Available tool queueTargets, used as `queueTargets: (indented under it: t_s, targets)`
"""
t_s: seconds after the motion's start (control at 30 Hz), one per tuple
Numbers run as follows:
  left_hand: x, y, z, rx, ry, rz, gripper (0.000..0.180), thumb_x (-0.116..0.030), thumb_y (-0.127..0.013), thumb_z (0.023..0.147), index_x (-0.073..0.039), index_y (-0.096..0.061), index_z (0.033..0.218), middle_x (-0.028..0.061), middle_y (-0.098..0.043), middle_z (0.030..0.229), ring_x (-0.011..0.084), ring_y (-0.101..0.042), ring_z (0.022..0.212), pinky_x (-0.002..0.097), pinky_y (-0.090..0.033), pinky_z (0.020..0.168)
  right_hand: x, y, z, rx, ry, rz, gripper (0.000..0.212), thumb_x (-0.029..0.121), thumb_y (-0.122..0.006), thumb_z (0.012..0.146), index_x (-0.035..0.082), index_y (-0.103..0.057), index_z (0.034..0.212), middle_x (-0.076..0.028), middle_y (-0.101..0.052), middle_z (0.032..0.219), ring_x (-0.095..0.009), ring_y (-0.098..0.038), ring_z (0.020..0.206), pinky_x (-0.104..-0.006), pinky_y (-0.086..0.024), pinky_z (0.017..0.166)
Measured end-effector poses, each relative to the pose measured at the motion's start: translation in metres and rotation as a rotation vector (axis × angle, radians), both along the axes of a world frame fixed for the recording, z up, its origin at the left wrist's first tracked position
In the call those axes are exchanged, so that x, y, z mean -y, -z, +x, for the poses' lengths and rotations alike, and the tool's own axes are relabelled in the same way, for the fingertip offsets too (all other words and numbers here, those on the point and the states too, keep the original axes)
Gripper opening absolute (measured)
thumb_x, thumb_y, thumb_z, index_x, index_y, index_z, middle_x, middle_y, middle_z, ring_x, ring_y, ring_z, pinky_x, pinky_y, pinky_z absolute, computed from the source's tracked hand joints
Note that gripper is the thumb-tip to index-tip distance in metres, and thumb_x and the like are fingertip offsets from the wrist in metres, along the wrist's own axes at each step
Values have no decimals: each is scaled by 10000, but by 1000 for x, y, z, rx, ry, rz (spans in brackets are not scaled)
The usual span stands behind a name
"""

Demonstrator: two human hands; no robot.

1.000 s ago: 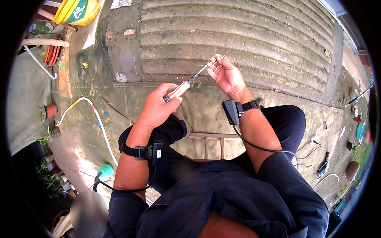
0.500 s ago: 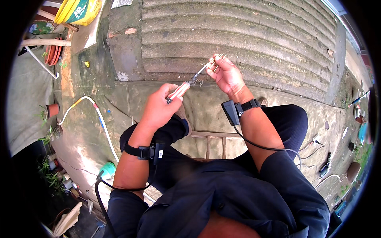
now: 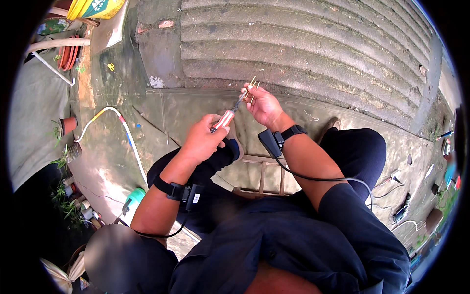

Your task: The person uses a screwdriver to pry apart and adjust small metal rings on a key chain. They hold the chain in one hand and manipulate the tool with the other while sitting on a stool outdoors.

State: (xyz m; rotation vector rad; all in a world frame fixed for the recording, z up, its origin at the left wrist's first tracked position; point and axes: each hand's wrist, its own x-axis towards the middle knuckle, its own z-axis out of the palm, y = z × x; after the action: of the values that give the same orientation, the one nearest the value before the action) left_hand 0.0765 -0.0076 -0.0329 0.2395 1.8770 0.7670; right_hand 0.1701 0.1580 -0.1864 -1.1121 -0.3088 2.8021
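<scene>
My left hand is closed round the red-and-white striped handle of a screwdriver-like tool. Its dark, uneven shaft slants up and right toward my right hand. Those right fingers pinch several thin, gold-coloured rods, which stick out past the fingertips. The tool's tip meets the rods at the fingers, but whether they touch is hidden. Both hands are held in front of my bent knees, above a greenish ground sheet. On that sheet, right of my right hand, lies a pale curly strand.
Ridged concrete stretches ahead. A wooden frame lies between my legs. Left are a bent white hose, a green container, a plant pot and a yellow bucket. Cables and a dark tool lie at right.
My right hand has come nearer and left, with the rods now pointing more upward. The left hand has shifted slightly right and down. Pale strands by the tool's shaft are gone; one now lies on the sheet.
</scene>
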Motion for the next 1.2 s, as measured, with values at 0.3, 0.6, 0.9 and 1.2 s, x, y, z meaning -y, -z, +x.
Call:
queueTargets:
  t_s: [0.3,0.6,0.9,1.2]
  targets:
    - [-4,49,11,177,-117,-214,471,-169,-623,891,-2,-471,1304,96,-613,1024,148,-636,749,257,-475,533,45,79,-9,302,-186,-106,73,170,-566,975,103,-587,996,-11,-677,896,-112,-643,760,-218,-432,521]
    - [-5,93,1,253,-170,-309,500,-161,-603,886,-16,-448,1339,111,-608,1052,156,-641,739,274,-489,531,59,121,-25,425,-236,-149,95,175,-557,978,88,-581,950,-27,-676,853,-112,-632,701,-221,-414,489]
    - [-11,123,-9,254,-199,-257,472,-155,-591,878,1,-477,1309,102,-609,994,155,-630,665,247,-434,448,49,145,-33,470,-222,-142,106,180,-554,973,85,-598,954,-40,-682,845,-122,-652,714,-225,-410,483]
    - [-10,124,-6,238,-224,-228,456,-150,-591,859,22,-510,1273,89,-616,938,142,-619,634,242,-420,430,14,130,-30,880,-865,1366,302,276,-564,903,61,-577,1114,-177,-684,1024,-356,-658,955,-461,-523,799]
